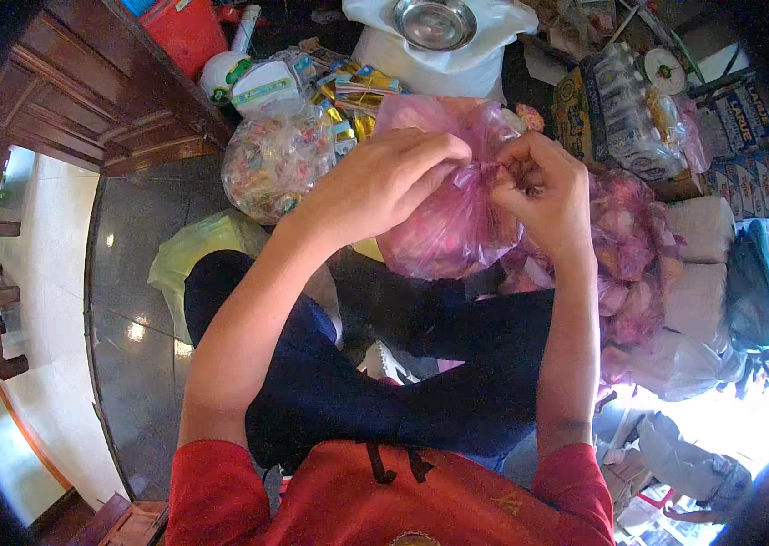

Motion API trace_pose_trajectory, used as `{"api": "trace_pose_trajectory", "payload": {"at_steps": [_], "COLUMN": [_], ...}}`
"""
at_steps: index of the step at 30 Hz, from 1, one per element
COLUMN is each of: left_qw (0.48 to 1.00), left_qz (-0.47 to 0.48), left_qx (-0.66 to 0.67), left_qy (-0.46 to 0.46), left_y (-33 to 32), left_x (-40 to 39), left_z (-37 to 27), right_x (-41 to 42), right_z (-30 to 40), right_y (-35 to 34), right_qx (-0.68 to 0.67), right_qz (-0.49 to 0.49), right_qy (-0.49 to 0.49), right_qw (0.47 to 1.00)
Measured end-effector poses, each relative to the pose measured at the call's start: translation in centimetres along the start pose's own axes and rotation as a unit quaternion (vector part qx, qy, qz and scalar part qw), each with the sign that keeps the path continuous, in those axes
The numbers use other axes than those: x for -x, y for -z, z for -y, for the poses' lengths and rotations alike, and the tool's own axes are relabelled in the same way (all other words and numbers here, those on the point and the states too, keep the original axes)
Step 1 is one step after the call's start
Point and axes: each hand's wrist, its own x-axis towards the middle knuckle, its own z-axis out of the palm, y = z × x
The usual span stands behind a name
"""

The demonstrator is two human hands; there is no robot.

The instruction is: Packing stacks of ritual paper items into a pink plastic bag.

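Observation:
A filled pink plastic bag (449,232) stands before my knees, its gathered neck between my two hands. My left hand (395,174) pinches the left side of the neck, its fingertips hidden behind the knuckles. On the right side of the same neck, my right hand (545,188) grips the plastic between thumb and curled fingers. The bag's contents are blurred by the film. To the left sits a clear plastic bag (279,164) full of small colourful wrapped pieces. Several pink bags (630,239) are heaped beyond my right forearm.
A metal bowl (435,24) rests on a large white sack (432,68) at the back. Gold-coloured packets (360,89) lie beside it. Shrink-wrapped cans (637,130) and cartons stand at the right. A yellow-green bag (200,246) is by my left knee, near a wooden door (91,82).

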Motion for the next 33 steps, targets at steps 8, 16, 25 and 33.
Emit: {"api": "trace_pose_trajectory", "payload": {"at_steps": [8, 16, 25, 33], "left_qw": [0.998, 0.974, 0.954, 0.926], "left_qz": [0.000, -0.042, -0.072, -0.052], "left_qx": [0.053, 0.163, 0.229, 0.307], "left_qy": [0.025, 0.149, 0.177, 0.213], "left_y": [0.8, 0.2, -1.7, -1.8], "left_x": [0.0, 0.6, 0.8, 1.4], "left_z": [0.1, -0.1, 0.1, 0.0], "right_x": [-0.1, 0.2, 0.5, 0.7], "right_z": [-0.4, -0.3, -0.8, -0.5], "right_y": [0.0, -1.6, -5.2, -6.3], "right_qx": [-0.032, -0.009, -0.062, -0.077], "right_qz": [-0.003, 0.050, 0.099, 0.106], "right_qy": [-0.035, -0.027, 0.041, -0.004], "right_qw": [0.999, 0.998, 0.992, 0.991]}}
